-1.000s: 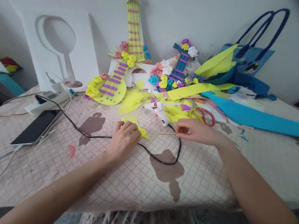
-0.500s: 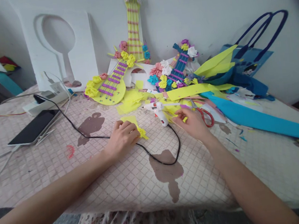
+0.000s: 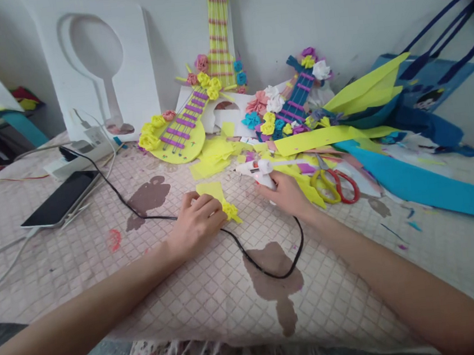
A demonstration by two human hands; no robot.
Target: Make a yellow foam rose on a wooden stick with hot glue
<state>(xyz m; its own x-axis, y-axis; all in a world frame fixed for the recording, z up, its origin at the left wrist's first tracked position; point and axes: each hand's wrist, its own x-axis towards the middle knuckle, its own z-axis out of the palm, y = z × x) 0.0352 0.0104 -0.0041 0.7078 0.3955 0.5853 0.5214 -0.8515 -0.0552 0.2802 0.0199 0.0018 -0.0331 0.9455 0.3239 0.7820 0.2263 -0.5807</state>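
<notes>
My right hand (image 3: 288, 190) is closed round the handle of a white hot glue gun (image 3: 257, 169), whose nozzle points left and whose glue stick sticks out at the back. Its black cord (image 3: 245, 251) loops over the table below both hands. My left hand (image 3: 197, 218) rests low on the tablecloth, its fingers closed on a small yellow crepe-paper flower (image 3: 232, 211); most of the grip is hidden under the hand. A piece of yellow paper (image 3: 209, 191) lies just behind those fingers. Scissors (image 3: 335, 185) with yellow and red handles lie right of the glue gun.
Behind stand a yellow paper guitar (image 3: 180, 141) and a blue one (image 3: 295, 99), both trimmed with paper flowers. A phone (image 3: 62, 197) and a power strip (image 3: 72, 163) lie left. Blue crepe paper (image 3: 424, 186) stretches along the right, below a blue bag (image 3: 447, 85).
My right hand has moved onto the glue gun's handle and gripped it. The yellow scissor handle now shows. My left hand stays on the flower; the view has shifted slightly.
</notes>
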